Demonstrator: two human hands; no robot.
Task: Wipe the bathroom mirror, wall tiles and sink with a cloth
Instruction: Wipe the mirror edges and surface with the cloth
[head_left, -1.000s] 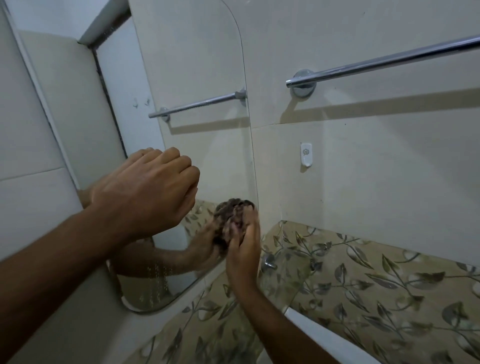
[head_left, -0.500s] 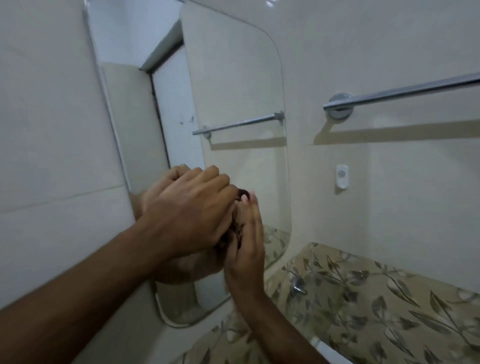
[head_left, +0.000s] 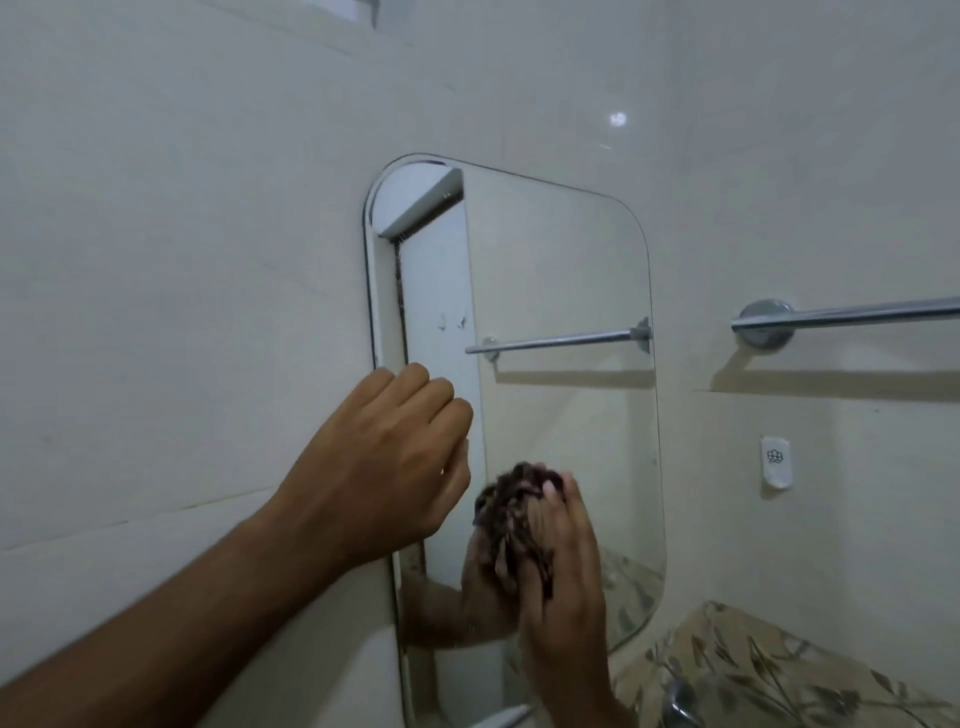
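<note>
From the head view, the mirror (head_left: 561, 322) is hanging on the pale wall tiles (head_left: 182, 260), and everything else is placed around it. The right hand (head_left: 563, 571) is pressing a dark bunched cloth (head_left: 511, 512) against the lower part of the glass, its fingers curling around the cloth and its reflection showing beneath. The left hand (head_left: 384, 457) is hovering over the mirror's left edge with its fingers curled under; whether it is touching the glass cannot be told, and it is holding nothing. To the right of the mirror a chrome towel rail (head_left: 841, 314) is running along the wall, with a small white hook (head_left: 776, 462) below it. Leaf-patterned tiles (head_left: 779, 670) are lying below the mirror's lower right corner.
</note>
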